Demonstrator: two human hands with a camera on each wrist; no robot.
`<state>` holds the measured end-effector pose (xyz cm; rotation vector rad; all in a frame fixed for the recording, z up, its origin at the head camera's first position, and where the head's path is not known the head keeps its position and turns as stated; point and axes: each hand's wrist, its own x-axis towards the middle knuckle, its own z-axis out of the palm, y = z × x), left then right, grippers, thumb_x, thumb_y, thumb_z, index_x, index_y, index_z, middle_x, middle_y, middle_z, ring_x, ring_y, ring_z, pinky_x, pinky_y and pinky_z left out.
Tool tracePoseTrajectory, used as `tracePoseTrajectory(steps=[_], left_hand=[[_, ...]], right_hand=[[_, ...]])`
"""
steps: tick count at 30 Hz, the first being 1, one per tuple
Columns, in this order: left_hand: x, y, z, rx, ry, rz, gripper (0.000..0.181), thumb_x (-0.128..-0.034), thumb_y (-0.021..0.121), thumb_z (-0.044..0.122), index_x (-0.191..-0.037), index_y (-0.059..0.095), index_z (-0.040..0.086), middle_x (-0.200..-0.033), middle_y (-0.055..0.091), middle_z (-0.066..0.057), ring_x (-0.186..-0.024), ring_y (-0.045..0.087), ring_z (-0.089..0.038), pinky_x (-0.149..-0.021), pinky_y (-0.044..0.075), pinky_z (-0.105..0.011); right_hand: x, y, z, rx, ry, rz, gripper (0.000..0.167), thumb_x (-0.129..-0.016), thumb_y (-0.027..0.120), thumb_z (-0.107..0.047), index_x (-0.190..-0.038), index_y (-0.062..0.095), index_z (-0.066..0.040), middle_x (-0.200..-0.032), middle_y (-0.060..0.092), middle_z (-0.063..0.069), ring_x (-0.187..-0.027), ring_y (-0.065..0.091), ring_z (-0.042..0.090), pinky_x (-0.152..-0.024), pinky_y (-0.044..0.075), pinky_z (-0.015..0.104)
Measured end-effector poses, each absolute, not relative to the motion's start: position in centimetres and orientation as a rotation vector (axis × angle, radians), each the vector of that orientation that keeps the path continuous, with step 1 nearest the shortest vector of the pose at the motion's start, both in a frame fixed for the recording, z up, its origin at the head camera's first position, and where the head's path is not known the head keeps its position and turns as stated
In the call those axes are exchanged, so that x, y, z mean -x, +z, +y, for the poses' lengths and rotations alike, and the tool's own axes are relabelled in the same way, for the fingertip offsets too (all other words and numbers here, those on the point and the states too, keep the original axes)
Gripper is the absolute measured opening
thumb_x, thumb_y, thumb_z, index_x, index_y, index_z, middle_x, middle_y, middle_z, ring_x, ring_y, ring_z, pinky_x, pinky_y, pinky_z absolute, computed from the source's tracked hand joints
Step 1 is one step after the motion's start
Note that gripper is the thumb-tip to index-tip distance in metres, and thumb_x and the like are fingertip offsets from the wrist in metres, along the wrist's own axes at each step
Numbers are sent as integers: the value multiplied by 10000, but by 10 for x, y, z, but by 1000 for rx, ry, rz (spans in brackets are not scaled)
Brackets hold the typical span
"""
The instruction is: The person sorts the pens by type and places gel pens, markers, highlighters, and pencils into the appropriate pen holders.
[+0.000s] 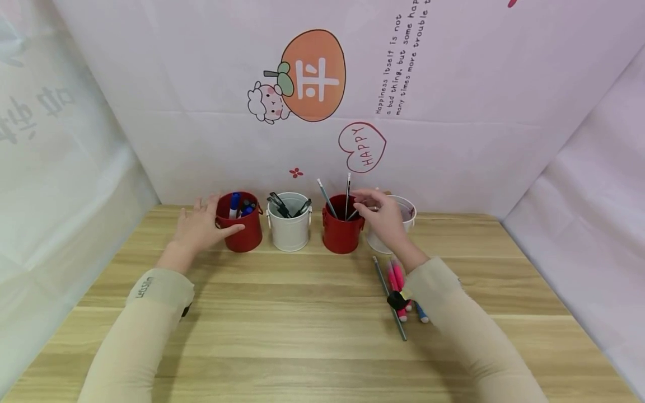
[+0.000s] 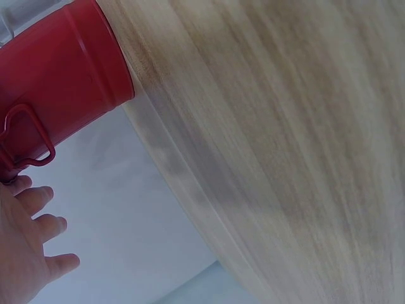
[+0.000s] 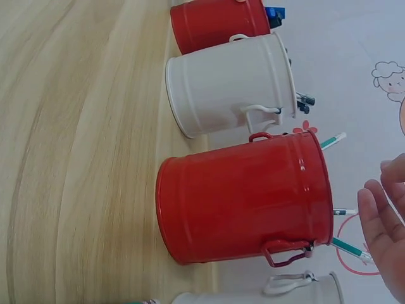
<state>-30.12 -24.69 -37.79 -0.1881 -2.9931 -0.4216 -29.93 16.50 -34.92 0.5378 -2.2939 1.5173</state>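
Observation:
My left hand point(image 1: 199, 226) point(image 2: 22, 247) is at the left side of the leftmost red bucket point(image 1: 244, 236) point(image 2: 63, 69), fingers spread, thumb across its front; markers stand inside. My right hand point(image 1: 385, 221) point(image 3: 387, 234) hovers by the rim of the other red bucket point(image 1: 340, 238) point(image 3: 243, 199), fingers loosely bent beside the pencils point(image 1: 347, 193) point(image 3: 349, 249) that lean in it. No grip on a pencil shows. A white bucket point(image 1: 290, 232) point(image 3: 224, 85) with black pens stands between the red ones. Behind my right hand is another white bucket point(image 1: 409, 211), partly hidden.
On the wooden table point(image 1: 282, 324), near my right forearm, lie a pencil point(image 1: 383, 280), pink markers point(image 1: 398, 274) and a blue one point(image 1: 421, 313), partly covered by the sleeve. A printed white cloth point(image 1: 201, 84) rises behind the buckets.

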Motion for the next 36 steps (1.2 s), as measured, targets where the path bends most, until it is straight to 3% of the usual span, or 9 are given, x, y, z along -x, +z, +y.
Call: tracePoseTrajectory(steps=[12, 27, 36], left_hand=[[300, -376, -247, 185, -426, -2994, 1153, -870, 553, 794, -1625, 141, 25, -1604, 234, -353, -1480, 136, -574, -1139, 91, -767], [299, -373, -246, 192, -404, -3002, 1152, -874, 547, 795, -1625, 136, 24, -1621, 220, -329, -1491, 114, -559, -1137, 75, -771], [299, -374, -246, 197, -367, -3002, 1164, -872, 538, 802, -1623, 132, 11, -1623, 221, -323, -1497, 108, -549, -1147, 47, -758]], right_hand=[[287, -347, 183, -545, 1426, -2345, 259, -952, 714, -20, -1205, 713, 38, -1058, 708, 195, -885, 668, 113, -777, 517, 147], [268, -360, 197, -514, 1529, -2405, 283, -964, 686, 7, -1236, 677, 83, -1127, 689, 267, -962, 685, 339, -760, 547, 145], [263, -379, 210, -516, 1516, -2534, 257, -948, 655, 55, -1193, 661, 134, -1057, 704, 277, -898, 693, 405, -678, 577, 212]])
